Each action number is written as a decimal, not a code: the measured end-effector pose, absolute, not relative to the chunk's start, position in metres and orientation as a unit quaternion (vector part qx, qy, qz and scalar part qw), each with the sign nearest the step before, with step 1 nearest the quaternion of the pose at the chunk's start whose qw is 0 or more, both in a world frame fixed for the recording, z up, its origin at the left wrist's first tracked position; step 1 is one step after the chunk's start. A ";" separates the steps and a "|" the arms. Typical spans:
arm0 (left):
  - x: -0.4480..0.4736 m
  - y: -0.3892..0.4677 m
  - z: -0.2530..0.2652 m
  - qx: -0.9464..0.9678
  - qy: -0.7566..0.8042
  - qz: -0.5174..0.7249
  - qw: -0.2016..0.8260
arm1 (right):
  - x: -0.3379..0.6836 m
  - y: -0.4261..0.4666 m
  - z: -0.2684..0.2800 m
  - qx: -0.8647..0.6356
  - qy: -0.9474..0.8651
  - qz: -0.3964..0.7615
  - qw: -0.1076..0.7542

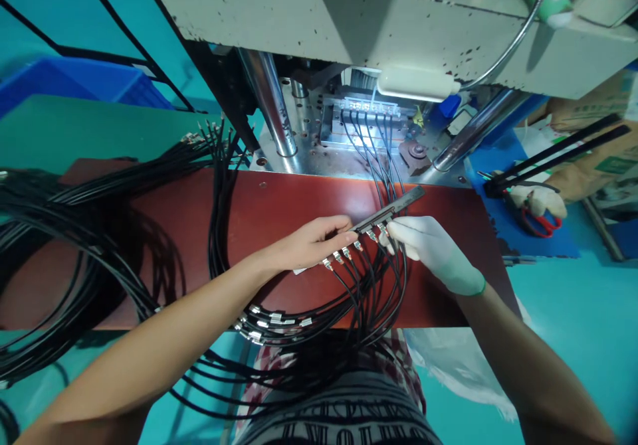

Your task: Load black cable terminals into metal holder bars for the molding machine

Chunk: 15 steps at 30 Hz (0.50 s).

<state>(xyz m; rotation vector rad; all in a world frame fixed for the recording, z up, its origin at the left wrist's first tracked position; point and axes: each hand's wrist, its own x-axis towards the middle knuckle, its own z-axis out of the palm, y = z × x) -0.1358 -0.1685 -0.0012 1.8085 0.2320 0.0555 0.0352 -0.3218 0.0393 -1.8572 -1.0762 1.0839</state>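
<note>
My bare left hand (316,240) grips a narrow grey metal bar (399,206) that slants up to the right above the red-brown board. Silver cable connectors (346,253) sit in a row along the bar's near edge, their black cables (371,289) curving down toward my lap. My right hand (432,249), in a white glove, pinches a cable with its connector at the bar's right part; the fingertips partly hide it. Beyond the bar, several thin black cables (371,141) run into a metal mould (329,129) under the press.
A big coil of black cables (94,252) lies at left, with another bundle (219,212) beside it. Shiny press columns (269,99) flank the mould. A white cylinder (416,84) hangs before it. At right are red-handled scissors (541,224) on a blue surface. A blue bin (84,83) stands at far left.
</note>
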 end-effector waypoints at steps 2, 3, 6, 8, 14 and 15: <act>-0.135 -0.170 0.001 0.801 0.090 0.031 0.591 | 0.036 -0.321 0.036 -0.716 -0.407 0.423 0.377; -0.134 -0.170 0.002 0.808 0.086 0.035 0.582 | 0.036 -0.321 0.035 -0.715 -0.403 0.420 0.388; -0.133 -0.172 0.002 0.815 0.088 0.043 0.571 | 0.035 -0.320 0.032 -0.721 -0.396 0.415 0.389; -0.132 -0.173 0.001 0.810 0.096 0.047 0.576 | 0.035 -0.321 0.033 -0.733 -0.410 0.405 0.363; -0.133 -0.174 0.000 0.793 0.109 0.046 0.598 | 0.037 -0.337 0.033 -0.794 -0.428 0.260 0.344; -0.133 -0.174 -0.001 0.792 0.109 0.045 0.599 | 0.035 -0.340 0.031 -0.808 -0.432 0.204 0.346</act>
